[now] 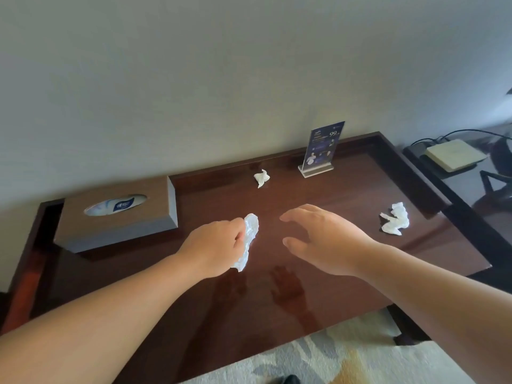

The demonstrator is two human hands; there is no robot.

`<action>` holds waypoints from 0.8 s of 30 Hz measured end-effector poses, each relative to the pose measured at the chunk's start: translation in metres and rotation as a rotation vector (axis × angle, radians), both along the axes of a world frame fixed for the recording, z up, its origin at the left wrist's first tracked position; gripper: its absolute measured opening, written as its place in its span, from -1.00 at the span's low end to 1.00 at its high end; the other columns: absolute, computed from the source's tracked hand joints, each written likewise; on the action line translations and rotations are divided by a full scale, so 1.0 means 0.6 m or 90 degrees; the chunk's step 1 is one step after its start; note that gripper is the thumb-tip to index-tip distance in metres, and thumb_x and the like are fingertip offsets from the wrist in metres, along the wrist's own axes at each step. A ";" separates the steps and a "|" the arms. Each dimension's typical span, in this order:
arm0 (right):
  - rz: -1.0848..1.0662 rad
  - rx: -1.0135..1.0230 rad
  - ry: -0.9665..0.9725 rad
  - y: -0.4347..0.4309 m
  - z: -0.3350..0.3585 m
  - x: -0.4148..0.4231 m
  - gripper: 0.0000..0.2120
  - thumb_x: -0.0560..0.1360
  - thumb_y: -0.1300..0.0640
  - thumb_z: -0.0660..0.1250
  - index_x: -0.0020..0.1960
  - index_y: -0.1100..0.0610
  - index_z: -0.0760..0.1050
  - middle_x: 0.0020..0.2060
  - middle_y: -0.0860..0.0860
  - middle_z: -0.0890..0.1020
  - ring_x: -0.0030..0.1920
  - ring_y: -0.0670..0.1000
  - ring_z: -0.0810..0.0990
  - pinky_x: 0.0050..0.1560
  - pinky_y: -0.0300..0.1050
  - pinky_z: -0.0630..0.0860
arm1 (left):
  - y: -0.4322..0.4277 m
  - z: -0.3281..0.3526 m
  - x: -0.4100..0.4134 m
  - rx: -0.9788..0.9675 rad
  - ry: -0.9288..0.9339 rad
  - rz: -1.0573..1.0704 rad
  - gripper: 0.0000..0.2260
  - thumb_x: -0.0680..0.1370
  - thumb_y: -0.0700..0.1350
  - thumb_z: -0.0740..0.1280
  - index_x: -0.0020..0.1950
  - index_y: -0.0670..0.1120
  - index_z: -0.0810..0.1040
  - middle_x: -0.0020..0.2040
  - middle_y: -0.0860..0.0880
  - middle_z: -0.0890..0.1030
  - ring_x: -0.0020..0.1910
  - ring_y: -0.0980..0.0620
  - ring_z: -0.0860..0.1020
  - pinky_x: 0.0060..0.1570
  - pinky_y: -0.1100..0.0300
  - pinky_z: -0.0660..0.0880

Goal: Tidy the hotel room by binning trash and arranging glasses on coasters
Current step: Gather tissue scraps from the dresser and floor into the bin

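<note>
My left hand (214, 246) grips a crumpled white tissue (248, 239) above the middle of the dark wooden desk (318, 286). Its fingers curl round the tissue, whose ends stick out above and below the fist. My right hand (321, 241) hovers just to the right, fingers relaxed and spread, holding nothing. A small crumpled tissue (261, 177) lies near the desk's back edge. A larger crumpled tissue (395, 219) lies toward the right side of the desk. No glasses, coasters or bin are in view.
A brown tissue box (116, 217) stands at the back left of the desk. An acrylic sign holder (321, 151) with a blue card stands at the back right. A side shelf on the right carries a beige box (454, 155) and cables. Patterned carpet (332, 361) lies below the desk.
</note>
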State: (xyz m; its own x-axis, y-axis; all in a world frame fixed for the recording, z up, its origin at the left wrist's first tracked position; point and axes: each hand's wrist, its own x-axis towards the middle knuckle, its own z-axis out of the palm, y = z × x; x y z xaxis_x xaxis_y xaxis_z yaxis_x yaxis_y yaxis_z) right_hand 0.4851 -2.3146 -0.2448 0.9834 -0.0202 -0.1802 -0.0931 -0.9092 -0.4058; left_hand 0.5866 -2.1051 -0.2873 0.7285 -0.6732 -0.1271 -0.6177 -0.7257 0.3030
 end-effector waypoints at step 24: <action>-0.061 0.032 0.080 -0.027 -0.097 0.050 -0.59 0.50 -0.20 0.21 0.34 -0.19 0.34 0.27 -0.25 0.40 -0.07 -0.21 0.42 -0.07 -0.24 0.34 | -0.058 -0.157 0.060 0.147 0.045 -0.038 -0.47 0.44 -0.21 0.30 0.35 0.07 0.23 0.34 -0.03 0.21 -0.25 -0.12 0.51 -0.30 0.09 0.48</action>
